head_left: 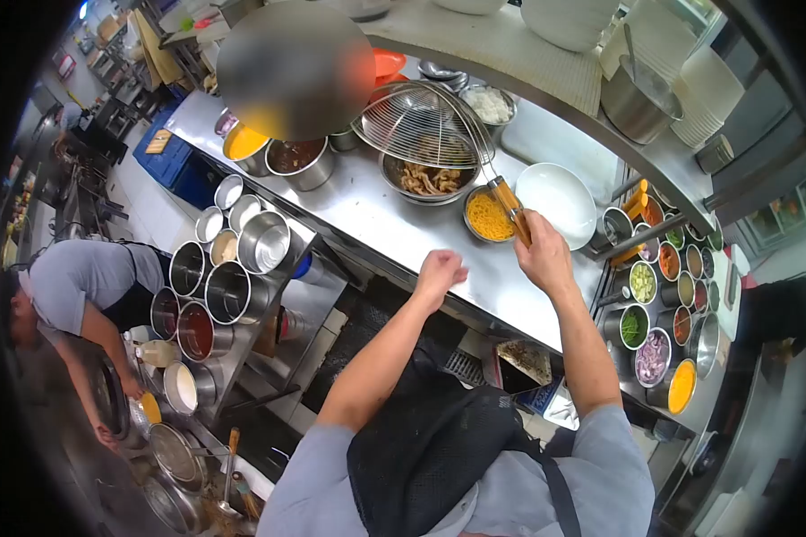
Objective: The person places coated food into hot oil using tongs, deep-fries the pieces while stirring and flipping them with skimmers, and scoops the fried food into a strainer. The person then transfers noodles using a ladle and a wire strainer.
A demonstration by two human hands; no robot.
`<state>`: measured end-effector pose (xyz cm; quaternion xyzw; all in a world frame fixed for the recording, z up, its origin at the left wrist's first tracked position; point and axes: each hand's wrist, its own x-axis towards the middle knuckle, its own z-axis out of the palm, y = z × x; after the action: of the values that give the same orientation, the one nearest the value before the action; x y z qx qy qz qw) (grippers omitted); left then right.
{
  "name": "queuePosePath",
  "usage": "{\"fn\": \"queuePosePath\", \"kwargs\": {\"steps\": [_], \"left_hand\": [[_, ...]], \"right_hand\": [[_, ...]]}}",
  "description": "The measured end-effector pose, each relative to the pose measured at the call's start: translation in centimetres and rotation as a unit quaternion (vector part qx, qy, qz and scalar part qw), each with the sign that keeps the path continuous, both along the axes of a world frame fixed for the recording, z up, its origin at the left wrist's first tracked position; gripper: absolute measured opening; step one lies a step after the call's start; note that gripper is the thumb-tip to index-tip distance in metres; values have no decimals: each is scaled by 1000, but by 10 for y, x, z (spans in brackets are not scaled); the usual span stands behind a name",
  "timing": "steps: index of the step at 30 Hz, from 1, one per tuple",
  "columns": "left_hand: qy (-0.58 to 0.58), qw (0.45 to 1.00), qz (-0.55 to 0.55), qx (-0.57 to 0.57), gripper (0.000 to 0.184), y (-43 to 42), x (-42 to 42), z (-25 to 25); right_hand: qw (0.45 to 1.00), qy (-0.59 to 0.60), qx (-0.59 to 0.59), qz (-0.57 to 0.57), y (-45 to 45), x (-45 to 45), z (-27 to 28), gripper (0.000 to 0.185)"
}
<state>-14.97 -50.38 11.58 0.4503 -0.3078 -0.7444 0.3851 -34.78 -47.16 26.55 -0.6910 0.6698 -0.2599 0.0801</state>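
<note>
My right hand is closed round the wooden handle of a wire strainer. The strainer's round mesh hangs over a metal bowl of brown cooked pieces and hides part of it. Just left of the handle stands a bowl of shredded yellow food. A white plate lies right of the handle. My left hand hovers near the counter's front edge with its fingers curled, and I cannot make out whether anything is in them.
Metal pots crowd a side table at left, beside a bent-over co-worker. Containers of chopped vegetables stand at right. A shelf spans above the steel counter. White rice-like food is at the back.
</note>
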Motion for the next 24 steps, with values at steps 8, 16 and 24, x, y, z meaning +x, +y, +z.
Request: {"fn": "queuePosePath", "kwargs": {"steps": [8,16,24], "left_hand": [[0,998,55,37,28,-71,-86,-71],[162,977,133,34,18,104,108,-10],[-203,821,512,-152,22,304,289,84]], "right_hand": [[991,75,-104,33,13,2,0,53],[976,-109,-75,173,13,87,2,36],[694,-386,492,357,55,215,-22,15]]}}
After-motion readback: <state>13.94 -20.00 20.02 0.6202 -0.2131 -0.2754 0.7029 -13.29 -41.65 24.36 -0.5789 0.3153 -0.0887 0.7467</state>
